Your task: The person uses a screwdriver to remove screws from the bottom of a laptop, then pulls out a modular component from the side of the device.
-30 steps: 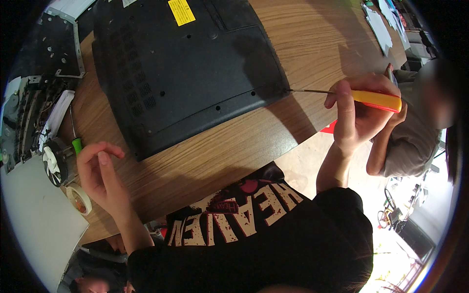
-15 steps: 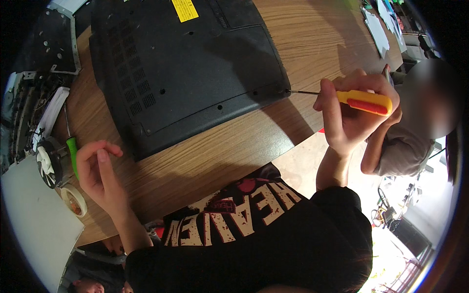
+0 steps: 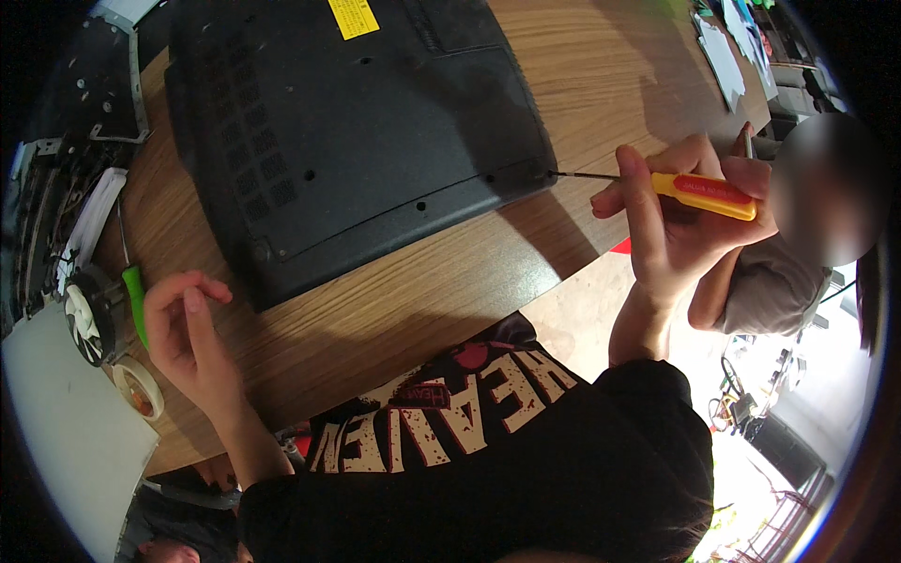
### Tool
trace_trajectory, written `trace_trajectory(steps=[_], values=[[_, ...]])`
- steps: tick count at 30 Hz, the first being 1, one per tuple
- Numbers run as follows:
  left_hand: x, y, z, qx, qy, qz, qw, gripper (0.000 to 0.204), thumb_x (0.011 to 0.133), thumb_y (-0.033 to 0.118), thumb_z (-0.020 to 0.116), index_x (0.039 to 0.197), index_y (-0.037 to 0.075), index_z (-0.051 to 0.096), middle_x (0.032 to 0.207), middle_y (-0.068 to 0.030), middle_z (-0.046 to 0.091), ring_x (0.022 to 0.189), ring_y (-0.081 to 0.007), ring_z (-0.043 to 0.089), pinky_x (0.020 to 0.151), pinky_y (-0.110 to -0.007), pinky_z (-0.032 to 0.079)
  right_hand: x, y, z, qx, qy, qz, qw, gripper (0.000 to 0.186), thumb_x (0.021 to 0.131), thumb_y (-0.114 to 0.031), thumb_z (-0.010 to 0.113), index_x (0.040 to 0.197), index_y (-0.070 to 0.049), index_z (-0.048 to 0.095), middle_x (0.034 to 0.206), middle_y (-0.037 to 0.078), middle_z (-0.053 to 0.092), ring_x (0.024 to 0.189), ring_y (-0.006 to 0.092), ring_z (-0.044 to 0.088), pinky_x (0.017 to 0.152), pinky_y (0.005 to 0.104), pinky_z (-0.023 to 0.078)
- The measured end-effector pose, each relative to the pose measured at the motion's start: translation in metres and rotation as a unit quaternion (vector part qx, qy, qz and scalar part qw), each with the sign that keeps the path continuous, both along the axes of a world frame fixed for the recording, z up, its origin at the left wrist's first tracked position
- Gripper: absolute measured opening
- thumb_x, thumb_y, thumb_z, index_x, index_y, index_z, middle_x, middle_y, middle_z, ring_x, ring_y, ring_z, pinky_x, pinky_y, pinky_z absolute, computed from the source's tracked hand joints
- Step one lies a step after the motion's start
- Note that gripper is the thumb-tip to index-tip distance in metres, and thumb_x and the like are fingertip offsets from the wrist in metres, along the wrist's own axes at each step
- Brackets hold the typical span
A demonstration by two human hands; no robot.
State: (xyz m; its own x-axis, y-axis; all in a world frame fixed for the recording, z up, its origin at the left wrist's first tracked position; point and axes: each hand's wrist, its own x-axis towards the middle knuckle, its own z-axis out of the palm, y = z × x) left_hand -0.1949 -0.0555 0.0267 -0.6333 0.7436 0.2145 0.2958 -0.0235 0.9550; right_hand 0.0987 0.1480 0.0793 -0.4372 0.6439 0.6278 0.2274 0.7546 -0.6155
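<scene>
A black laptop (image 3: 366, 131) lies bottom side up on the wooden table, with a yellow sticker (image 3: 352, 16) near the top. My right hand (image 3: 671, 225) grips a yellow-and-red screwdriver (image 3: 699, 192); its slim tip meets the laptop's near right corner, at a small hole. My left hand (image 3: 192, 342) hovers left of the laptop's near left corner, fingers loosely bent with nothing in them. Close to it lie a green-handled screwdriver (image 3: 134, 300), a fan (image 3: 87, 319) and a tape roll (image 3: 141, 394).
Dark metal parts (image 3: 56, 225) crowd the left side, beside a white panel (image 3: 66, 413). Papers (image 3: 718, 61) lie at the back right. Another person (image 3: 770, 281) is at the right table edge, and another (image 3: 178, 525) shows at the lower left.
My right hand's fingers have shifted and loosened round the handle, which has turned to show more red; the tip stays at the corner. My left hand has barely moved.
</scene>
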Motion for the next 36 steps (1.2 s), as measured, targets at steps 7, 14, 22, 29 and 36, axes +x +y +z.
trace_trajectory(steps=[7,14,22,29,36], values=[[-0.002,-0.002,0.001,-0.029,-0.011,0.008,0.999,0.011,0.095,0.004,0.051,0.101,-0.002,0.057,0.082,-0.0094,0.059,0.076,-0.0147,0.055,0.071,-0.026,0.045,0.006,0.006,0.014,-0.088,-0.025,0.062,0.994,0.045,0.090,0.001,0.057,0.120,-0.011,0.025,0.085,0.023,0.060,0.053,0.0202,0.062,0.045,0.0211,0.050],[0.002,-0.003,0.001,-0.060,0.012,0.014,0.998,0.010,0.094,0.002,0.052,0.099,-0.003,0.058,0.082,-0.0092,0.060,0.076,-0.0142,0.057,0.072,-0.025,0.047,0.019,0.002,0.043,-0.103,-0.009,0.094,0.990,0.025,0.087,-0.016,0.067,0.096,-0.002,0.049,0.089,0.029,0.062,0.054,0.0178,0.061,0.046,0.0245,0.051],[0.000,-0.005,0.000,-0.078,0.043,0.008,0.996,0.011,0.093,0.000,0.053,0.101,-0.004,0.059,0.088,-0.0105,0.062,0.076,-0.0145,0.060,0.071,-0.025,0.048,0.013,0.000,0.047,0.134,-0.153,-0.128,0.971,0.035,0.079,-0.023,0.077,0.091,0.000,0.054,0.064,0.008,0.059,0.056,0.0103,0.053,0.058,0.0220,0.042],[-0.002,-0.008,-0.003,-0.088,0.080,0.012,0.993,0.012,0.092,-0.001,0.053,0.101,-0.004,0.060,0.091,-0.0119,0.062,0.077,-0.0153,0.062,0.071,-0.026,0.048,0.009,0.012,0.066,0.055,-0.264,-0.050,0.962,0.035,0.098,-0.027,0.050,0.118,0.001,0.046,0.107,0.019,0.055,0.069,0.0133,0.052,0.060,0.0233,0.041],[-0.007,-0.007,-0.003,-0.077,0.080,-0.029,0.993,0.013,0.091,-0.004,0.052,0.101,-0.005,0.059,0.090,-0.0136,0.062,0.075,-0.0166,0.060,0.068,-0.026,0.048,0.044,0.018,0.086,0.059,-0.320,0.011,0.946,0.041,0.094,-0.038,0.056,0.107,0.001,0.051,0.091,0.017,0.059,0.065,0.0155,0.054,0.059,0.0249,0.046]])
